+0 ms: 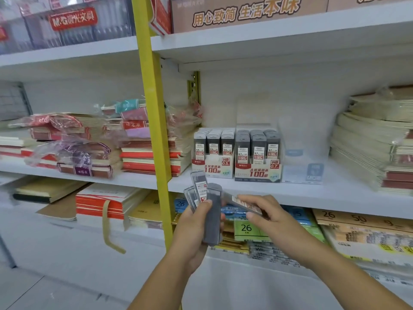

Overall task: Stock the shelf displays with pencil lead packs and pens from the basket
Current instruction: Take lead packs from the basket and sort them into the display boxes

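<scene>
**Hard to make out**

Fingers (202,209) of the left hand (192,231) hide part of the fanned lead packs (213,218), and their label print is too blurred to read. The single pack (232,199) in the right hand (268,217) is smeared. The notebook stack (362,153) runs off the right edge.

A yellow post (154,121) divides the shelving. Left of it lie wrapped notebook stacks (73,144); at far right, a beige notebook pile (366,148). Above sit a carton (245,14) and a red sign (72,19). Below right lie paper packs (362,238).

white shelves (335,193) | yellow upright (152,97) | stacked notebooks (138,157) | bright even light
</scene>
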`<act>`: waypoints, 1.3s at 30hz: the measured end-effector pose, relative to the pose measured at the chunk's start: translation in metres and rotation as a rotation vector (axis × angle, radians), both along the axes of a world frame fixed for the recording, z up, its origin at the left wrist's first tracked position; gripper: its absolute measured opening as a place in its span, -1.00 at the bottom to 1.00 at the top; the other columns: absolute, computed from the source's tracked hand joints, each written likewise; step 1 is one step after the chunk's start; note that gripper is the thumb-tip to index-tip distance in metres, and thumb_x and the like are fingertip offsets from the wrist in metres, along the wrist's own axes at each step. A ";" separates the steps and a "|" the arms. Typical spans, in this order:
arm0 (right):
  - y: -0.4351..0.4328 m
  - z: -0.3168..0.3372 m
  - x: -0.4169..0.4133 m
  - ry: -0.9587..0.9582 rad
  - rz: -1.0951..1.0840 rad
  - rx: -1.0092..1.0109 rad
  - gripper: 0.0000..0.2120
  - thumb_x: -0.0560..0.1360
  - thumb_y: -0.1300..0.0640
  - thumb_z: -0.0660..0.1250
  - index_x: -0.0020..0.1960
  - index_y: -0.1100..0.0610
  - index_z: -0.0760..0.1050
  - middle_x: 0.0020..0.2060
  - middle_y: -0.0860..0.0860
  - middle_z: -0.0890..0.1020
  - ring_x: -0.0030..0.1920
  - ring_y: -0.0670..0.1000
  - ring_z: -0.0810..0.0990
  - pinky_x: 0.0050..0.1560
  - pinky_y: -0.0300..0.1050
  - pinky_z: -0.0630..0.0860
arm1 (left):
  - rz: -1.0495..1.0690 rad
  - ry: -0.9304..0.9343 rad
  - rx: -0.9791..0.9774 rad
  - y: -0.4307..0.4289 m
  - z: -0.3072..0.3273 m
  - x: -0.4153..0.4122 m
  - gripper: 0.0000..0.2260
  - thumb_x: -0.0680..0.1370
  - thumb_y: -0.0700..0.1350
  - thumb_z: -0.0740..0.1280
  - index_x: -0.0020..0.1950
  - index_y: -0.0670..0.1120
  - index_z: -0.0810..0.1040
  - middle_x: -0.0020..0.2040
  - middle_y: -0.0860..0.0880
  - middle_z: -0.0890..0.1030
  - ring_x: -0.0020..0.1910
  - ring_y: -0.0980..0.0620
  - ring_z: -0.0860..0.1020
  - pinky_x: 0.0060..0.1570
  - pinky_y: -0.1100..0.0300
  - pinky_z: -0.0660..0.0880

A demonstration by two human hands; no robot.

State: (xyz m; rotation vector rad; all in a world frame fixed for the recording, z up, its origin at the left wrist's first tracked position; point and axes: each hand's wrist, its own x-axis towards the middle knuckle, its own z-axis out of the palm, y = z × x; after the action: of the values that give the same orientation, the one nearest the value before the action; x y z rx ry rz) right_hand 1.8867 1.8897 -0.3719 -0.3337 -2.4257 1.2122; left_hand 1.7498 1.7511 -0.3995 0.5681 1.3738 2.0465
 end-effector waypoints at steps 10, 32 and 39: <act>0.003 0.004 -0.005 0.165 -0.070 -0.085 -0.47 0.43 0.28 0.48 0.15 -0.32 0.54 0.00 -0.33 0.55 0.10 -0.27 0.53 0.07 -0.37 0.50 | 0.063 0.049 -0.005 -0.003 0.005 0.002 -0.67 0.40 -0.04 0.54 0.14 0.01 0.63 -0.10 -0.13 0.70 -0.21 0.03 0.60 -0.23 0.11 0.56; 0.001 0.112 -0.085 0.599 -0.221 0.360 -0.69 0.52 0.23 0.37 -0.04 -0.18 0.39 -0.09 -0.18 0.59 -0.05 -0.27 0.58 -0.05 -0.41 0.51 | 0.175 0.172 0.038 0.001 0.016 -0.051 -0.80 0.58 0.01 0.39 -0.06 -0.13 0.55 -0.35 -0.03 0.58 -0.38 0.06 0.52 -0.38 0.25 0.49; 0.011 0.136 -0.157 0.298 -0.216 0.743 -0.77 0.50 0.16 0.39 0.08 -0.10 0.48 -0.07 -0.17 0.42 -0.10 -0.11 0.50 -0.05 -0.25 0.42 | 0.009 0.105 0.077 -0.008 0.015 -0.074 -0.94 0.54 -0.08 0.38 -0.03 -0.04 0.55 -0.28 -0.03 0.57 -0.24 -0.02 0.50 -0.15 0.01 0.43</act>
State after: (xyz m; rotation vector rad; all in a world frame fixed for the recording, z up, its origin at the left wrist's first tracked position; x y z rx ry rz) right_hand 1.7295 1.9009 -0.2358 -0.1628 -2.3027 0.2023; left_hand 1.6754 1.7431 -0.3845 0.7125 1.3638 2.1103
